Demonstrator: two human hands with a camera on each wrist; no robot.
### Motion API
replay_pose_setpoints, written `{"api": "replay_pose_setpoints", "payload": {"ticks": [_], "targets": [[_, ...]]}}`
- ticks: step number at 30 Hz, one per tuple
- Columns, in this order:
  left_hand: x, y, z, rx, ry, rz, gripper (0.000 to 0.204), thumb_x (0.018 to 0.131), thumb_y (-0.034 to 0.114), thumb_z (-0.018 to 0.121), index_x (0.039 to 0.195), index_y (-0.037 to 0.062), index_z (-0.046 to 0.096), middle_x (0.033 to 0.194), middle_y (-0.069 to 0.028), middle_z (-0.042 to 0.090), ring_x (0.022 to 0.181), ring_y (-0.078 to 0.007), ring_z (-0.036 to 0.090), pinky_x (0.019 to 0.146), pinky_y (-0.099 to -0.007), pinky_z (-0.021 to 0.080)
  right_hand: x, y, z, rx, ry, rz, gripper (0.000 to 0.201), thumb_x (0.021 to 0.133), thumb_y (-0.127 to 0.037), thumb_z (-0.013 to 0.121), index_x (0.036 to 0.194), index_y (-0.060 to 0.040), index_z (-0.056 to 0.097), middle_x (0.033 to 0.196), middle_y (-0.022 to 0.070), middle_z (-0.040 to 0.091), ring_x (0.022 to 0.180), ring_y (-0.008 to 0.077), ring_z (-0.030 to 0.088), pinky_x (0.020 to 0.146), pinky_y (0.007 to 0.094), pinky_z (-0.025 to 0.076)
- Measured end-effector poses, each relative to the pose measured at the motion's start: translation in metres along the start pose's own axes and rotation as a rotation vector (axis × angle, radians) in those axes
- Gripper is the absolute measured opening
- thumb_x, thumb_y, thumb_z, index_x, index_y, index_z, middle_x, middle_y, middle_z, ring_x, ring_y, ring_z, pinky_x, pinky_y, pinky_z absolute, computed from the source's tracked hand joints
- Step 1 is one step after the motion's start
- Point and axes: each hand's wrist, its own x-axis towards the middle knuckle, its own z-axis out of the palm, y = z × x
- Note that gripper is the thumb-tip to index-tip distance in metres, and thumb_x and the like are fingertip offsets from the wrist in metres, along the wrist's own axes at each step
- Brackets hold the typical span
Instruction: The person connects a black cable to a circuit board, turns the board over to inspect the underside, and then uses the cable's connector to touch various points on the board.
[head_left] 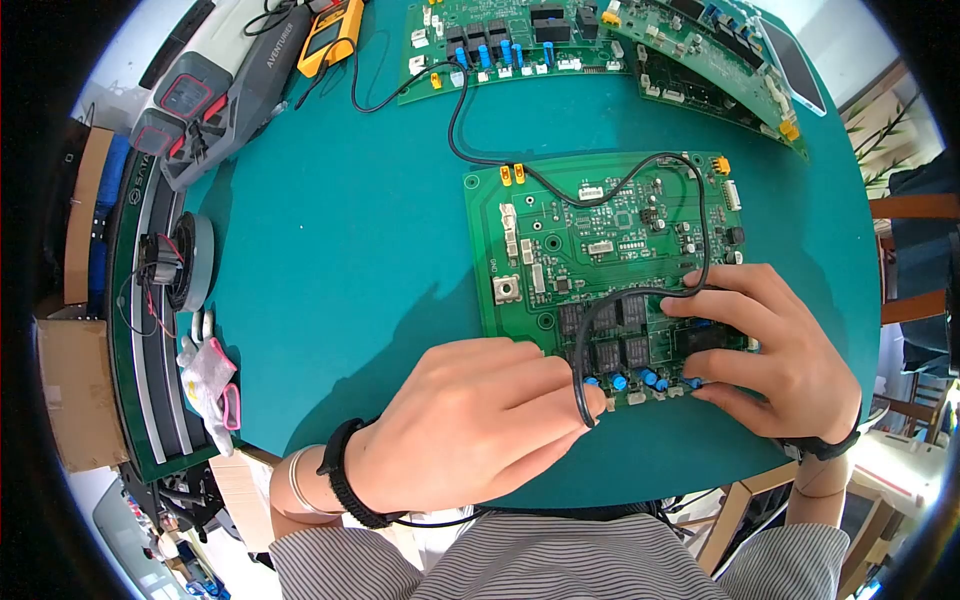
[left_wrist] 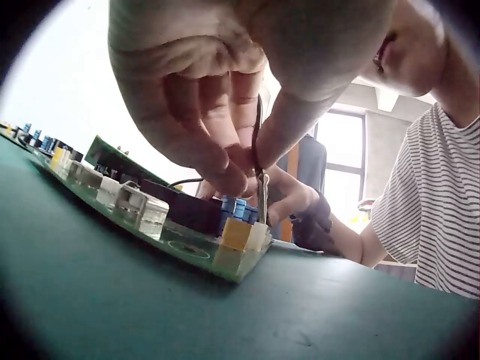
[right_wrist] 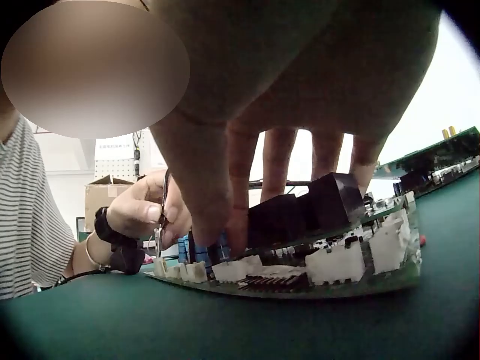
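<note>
A green circuit board point(head_left: 515, 330) with black relays and blue disc components lies on the table in the head view. My left hand point(head_left: 470, 420) is over its front left part, pinching a black cable point(head_left: 578, 350) between thumb and fingers. A slim metal clip point(left_wrist: 263, 199) shows below those fingers in the left wrist view, close beside the blue components point(left_wrist: 234, 206). On the board's right front, my right hand point(head_left: 785, 350) rests with its fingers spread. Its thumb and forefinger stand either side of a blue component point(right_wrist: 219, 249), beside a black block point(right_wrist: 330, 206).
The black cable loops over the board toward a yellow multimeter point(head_left: 330, 38). More circuit boards point(head_left: 520, 75) lie at the back, with a phone point(head_left: 793, 65) at the far right. Along the left edge are a grey power tool point(head_left: 245, 90), a round speaker-like part point(head_left: 195, 260) and gloves point(head_left: 208, 375).
</note>
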Motion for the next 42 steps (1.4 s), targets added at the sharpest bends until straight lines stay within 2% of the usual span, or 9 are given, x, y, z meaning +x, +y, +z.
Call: {"api": "replay_pose_setpoints", "payload": {"ticks": [9,15,20,29,31,42], "targets": [[0.0004,0.0020,-0.0012,0.003,-0.020,-0.042,0.020,0.079,0.006,0.084,0.097,0.0088,0.075,0.084,-0.0048,0.071,0.069,-0.0240,0.068,0.058,-0.0364,0.050,-0.0003,-0.0003,-0.0001,-0.001,-0.002,0.003,0.026,0.071,-0.016,0.083,0.090,-0.0073,0.069,0.133,0.0107,0.064,0.121,0.0360,0.058,0.091,0.0475,0.050],[0.0007,0.0036,-0.0019,-0.110,0.059,-0.041,0.020,0.079,0.003,0.084,0.098,0.0068,0.077,0.094,-0.0046,0.076,0.074,-0.0222,0.070,0.062,-0.0353,0.052,-0.0016,0.0001,0.0013,0.000,0.004,0.004,0.026,0.070,-0.016,0.084,0.089,-0.0072,0.068,0.132,0.0106,0.064,0.121,0.0366,0.057,0.091,0.0478,0.050],[0.0039,-0.0017,0.0007,-0.196,0.042,0.044,0.023,0.079,0.002,0.083,0.101,0.0061,0.079,0.095,-0.0059,0.076,0.078,-0.0250,0.068,0.066,-0.0360,0.053,-0.0014,0.0003,0.0017,-0.001,0.011,-0.002,0.025,0.070,-0.015,0.083,0.089,-0.0072,0.068,0.132,0.0107,0.064,0.121,0.0367,0.057,0.091,0.0478,0.049],[0.0015,-0.0028,0.0002,-0.127,0.014,0.058,0.026,0.078,0.003,0.082,0.104,0.0051,0.079,0.096,-0.0063,0.076,0.079,-0.0255,0.068,0.068,-0.0365,0.055,-0.0026,0.0007,0.0017,-0.006,0.009,-0.003,0.025,0.071,-0.015,0.083,0.090,-0.0077,0.069,0.132,0.0110,0.064,0.121,0.0372,0.057,0.090,0.0477,0.049],[0.0011,-0.0034,0.0009,-0.126,0.014,0.059,0.026,0.079,0.004,0.082,0.104,0.0051,0.079,0.096,-0.0064,0.076,0.079,-0.0255,0.068,0.068,-0.0365,0.055,-0.0038,0.0009,0.0010,0.019,-0.036,0.027,0.029,0.065,-0.014,0.086,0.090,-0.0081,0.073,0.134,0.0131,0.065,0.128,0.0410,0.056,0.100,0.0542,0.049],[-0.0001,-0.0032,0.0011,-0.127,0.018,0.039,0.024,0.080,0.006,0.081,0.104,0.0055,0.079,0.095,-0.0059,0.078,0.077,-0.0248,0.071,0.066,-0.0361,0.054,-0.0036,0.0015,0.0011,0.019,-0.031,0.020,0.028,0.067,-0.014,0.085,0.091,-0.0079,0.073,0.133,0.0136,0.064,0.128,0.0417,0.056,0.100,0.0548,0.049]]}}
